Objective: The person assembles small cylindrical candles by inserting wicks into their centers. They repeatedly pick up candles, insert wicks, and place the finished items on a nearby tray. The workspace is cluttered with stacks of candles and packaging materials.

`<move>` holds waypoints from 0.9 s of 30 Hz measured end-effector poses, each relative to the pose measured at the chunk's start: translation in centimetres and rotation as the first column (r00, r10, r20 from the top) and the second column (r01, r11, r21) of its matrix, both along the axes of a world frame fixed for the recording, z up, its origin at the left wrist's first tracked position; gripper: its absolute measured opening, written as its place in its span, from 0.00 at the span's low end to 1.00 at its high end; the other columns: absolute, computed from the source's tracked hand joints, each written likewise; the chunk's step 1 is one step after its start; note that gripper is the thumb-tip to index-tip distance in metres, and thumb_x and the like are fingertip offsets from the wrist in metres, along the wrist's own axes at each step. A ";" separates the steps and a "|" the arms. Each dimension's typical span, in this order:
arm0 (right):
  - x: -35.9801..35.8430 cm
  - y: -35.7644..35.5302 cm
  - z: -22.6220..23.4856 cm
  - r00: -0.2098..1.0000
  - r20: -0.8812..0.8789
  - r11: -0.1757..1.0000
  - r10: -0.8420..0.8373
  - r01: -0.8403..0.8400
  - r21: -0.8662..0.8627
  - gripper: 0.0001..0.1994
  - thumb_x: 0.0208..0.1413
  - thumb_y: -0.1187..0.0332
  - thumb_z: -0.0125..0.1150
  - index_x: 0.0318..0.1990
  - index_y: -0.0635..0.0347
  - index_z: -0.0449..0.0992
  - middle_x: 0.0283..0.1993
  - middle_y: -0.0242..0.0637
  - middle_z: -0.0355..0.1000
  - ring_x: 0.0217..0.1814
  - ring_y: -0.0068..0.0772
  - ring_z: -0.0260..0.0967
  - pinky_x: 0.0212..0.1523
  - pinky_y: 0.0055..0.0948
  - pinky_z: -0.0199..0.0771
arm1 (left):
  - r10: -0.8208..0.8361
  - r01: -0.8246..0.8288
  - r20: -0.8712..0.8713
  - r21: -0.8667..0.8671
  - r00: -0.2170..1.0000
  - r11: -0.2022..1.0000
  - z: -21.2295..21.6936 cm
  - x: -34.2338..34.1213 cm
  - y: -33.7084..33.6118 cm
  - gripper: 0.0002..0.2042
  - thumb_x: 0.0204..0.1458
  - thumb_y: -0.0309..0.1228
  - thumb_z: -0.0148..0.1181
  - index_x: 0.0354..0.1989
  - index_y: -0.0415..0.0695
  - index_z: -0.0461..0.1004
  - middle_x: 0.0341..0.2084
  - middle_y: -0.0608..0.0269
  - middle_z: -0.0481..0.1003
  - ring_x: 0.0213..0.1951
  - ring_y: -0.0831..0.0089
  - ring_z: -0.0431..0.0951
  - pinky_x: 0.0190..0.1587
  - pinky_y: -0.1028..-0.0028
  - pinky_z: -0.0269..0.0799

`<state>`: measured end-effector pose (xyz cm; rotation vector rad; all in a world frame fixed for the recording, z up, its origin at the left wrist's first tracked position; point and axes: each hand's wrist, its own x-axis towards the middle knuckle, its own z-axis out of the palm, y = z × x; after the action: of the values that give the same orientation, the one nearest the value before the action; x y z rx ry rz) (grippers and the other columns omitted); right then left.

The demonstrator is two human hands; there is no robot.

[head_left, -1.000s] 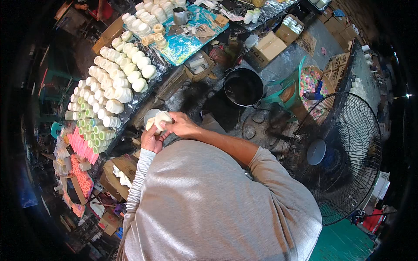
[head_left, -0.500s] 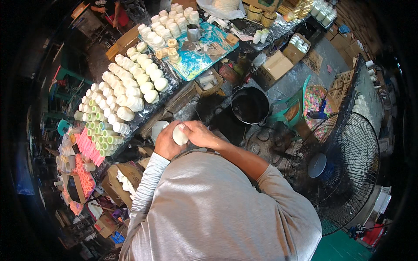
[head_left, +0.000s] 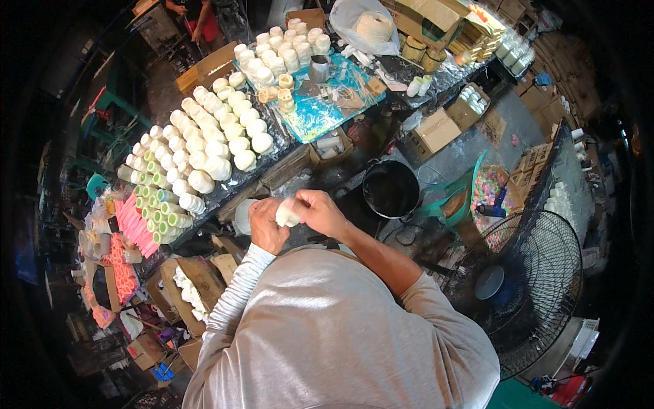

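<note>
Workbench, long and dark, runs up and away from the person's chest, its top crowded. Just below its near edge, both hands meet: the left hand and right hand close around one small white moulded piece, fingers curled tight on it. On the bench above the hands lie rows of white moulded pieces, with green-tinted ones at the bench's left end and pink sticks beyond those. A blue-stained sheet covers the bench's far part. Right of the bench stand a black bucket on the grey floor, cardboard boxes, and a large standing fan farther right.
</note>
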<state>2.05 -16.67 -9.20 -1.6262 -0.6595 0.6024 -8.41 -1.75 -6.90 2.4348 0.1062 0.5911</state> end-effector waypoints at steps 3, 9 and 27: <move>0.4 -0.1 0.3 0.994 -0.020 0.987 0.110 -0.107 0.116 0.18 0.66 0.59 0.68 0.30 0.66 0.77 0.25 0.27 0.73 0.26 0.16 0.63 0.26 0.29 0.65 | -0.002 0.002 0.023 0.017 1.000 1.000 -0.1 0.2 -0.1 0.16 0.41 0.23 0.65 0.42 0.41 0.77 0.39 0.51 0.79 0.47 0.47 0.78 0.57 0.54 0.67; 1.2 -0.2 2.1 0.859 -0.504 0.996 0.091 -0.079 0.044 0.14 0.72 0.60 0.59 0.37 0.59 0.79 0.26 0.23 0.68 0.26 0.13 0.59 0.26 0.21 0.57 | 0.041 -0.031 0.108 -0.097 0.993 0.995 -0.8 0.1 -0.1 0.21 0.41 0.24 0.68 0.47 0.40 0.76 0.43 0.48 0.79 0.47 0.43 0.79 0.53 0.53 0.74; -0.8 1.3 11.3 0.997 0.073 0.998 0.039 -0.043 0.054 0.13 0.73 0.70 0.57 0.60 0.65 0.79 0.36 0.27 0.75 0.28 0.11 0.60 0.28 0.16 0.61 | 0.104 0.135 0.143 -0.988 0.984 0.080 6.2 -0.8 4.1 0.27 0.54 0.42 0.74 0.57 0.39 0.74 0.48 0.49 0.81 0.49 0.57 0.84 0.56 0.60 0.79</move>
<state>1.24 -15.35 2.12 -1.5921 -0.7579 0.5526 -9.22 2.33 -0.68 0.9290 0.3026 0.4491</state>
